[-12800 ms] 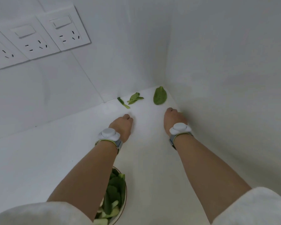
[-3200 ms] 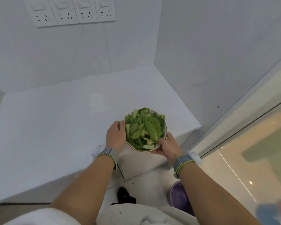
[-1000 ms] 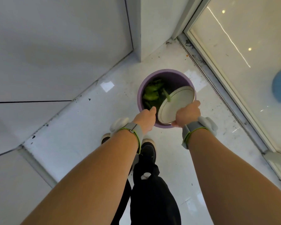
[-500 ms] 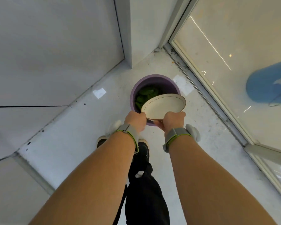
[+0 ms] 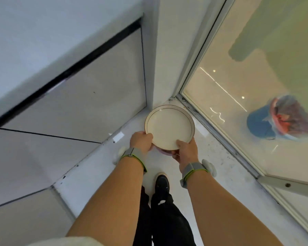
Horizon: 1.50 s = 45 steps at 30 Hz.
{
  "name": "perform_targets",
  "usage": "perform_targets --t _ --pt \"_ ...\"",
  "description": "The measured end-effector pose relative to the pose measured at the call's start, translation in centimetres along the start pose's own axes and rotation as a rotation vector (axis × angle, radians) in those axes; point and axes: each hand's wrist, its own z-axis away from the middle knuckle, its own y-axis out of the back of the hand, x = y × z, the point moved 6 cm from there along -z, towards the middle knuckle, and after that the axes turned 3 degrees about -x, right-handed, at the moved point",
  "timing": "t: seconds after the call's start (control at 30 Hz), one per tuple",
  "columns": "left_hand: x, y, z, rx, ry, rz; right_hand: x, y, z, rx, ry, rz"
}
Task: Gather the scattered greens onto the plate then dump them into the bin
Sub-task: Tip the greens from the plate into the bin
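A round cream plate (image 5: 169,127) with a thin dark ring near its rim is held level and face up, with nothing on it. My left hand (image 5: 140,142) grips its left edge. My right hand (image 5: 187,150) grips its near right edge, thumb on the rim. Under the plate only a sliver of the purple bin (image 5: 164,152) shows between my hands. The bin's inside and the greens are hidden by the plate.
White cabinet fronts (image 5: 75,110) with a dark gap under the counter stand on the left. A metal door track (image 5: 220,137) and glass panel run along the right. My black shoe (image 5: 161,181) and trouser legs are on the white floor below the plate.
The plate has come up from its tilt over the bin to level and now covers the bin. The view has lifted, showing more cabinet and glass.
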Motion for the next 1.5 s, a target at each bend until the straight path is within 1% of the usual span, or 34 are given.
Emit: perform_targets --t 0.1,0.13,0.23,0.27,0.3,0.4,0.63,0.73,0.8,0.9,1.1,1.23,1.5 --pt "3.0 3.6 5.4 0.024 -0.035 0.02 -4.0 -1.8 5.1 -0.137 0.087 0.022" --pt "3.3 3.8 5.6 0.03 -0.069 -0.012 -4.1 -2.0 5.3 -0.17 0.105 0.044" --pt "6.1 7.1 12.0 0.092 -0.192 -0.023 -7.2 -3.3 10.4 -0.252 0.133 0.086" --pt "6.2 7.0 12.5 0.103 -0.22 -0.026 -7.0 -3.1 10.5 -0.255 0.139 0.079" --pt "7.4 8.3 14.1 0.148 -0.262 -0.002 -8.3 -3.9 11.9 -0.273 0.163 0.071" --pt "9.4 12.1 17.4 0.267 -0.314 0.047 -11.2 -6.6 15.5 -0.363 0.191 0.035" --pt "15.2 19.2 19.3 0.406 -0.417 0.067 -17.6 -13.1 19.6 -0.504 0.265 -0.006" --pt "17.3 22.0 18.8 0.439 -0.43 0.093 -19.7 -16.6 19.7 -0.526 0.32 -0.003" --pt "18.5 22.9 18.5 0.434 -0.445 0.081 -20.8 -18.0 19.5 -0.5 0.359 -0.014" --pt "21.3 25.7 16.3 0.353 -0.455 0.039 -22.5 -21.9 18.8 -0.456 0.373 -0.033" --pt "23.8 27.0 13.4 0.262 -0.465 -0.015 -23.9 -23.8 18.0 -0.425 0.375 -0.032" --pt "24.9 27.7 11.7 0.223 -0.478 0.052 -24.9 -25.0 17.3 -0.403 0.382 -0.045" --pt "25.3 28.8 9.6 0.191 -0.476 0.124 -25.9 -26.8 16.8 -0.379 0.449 0.025"
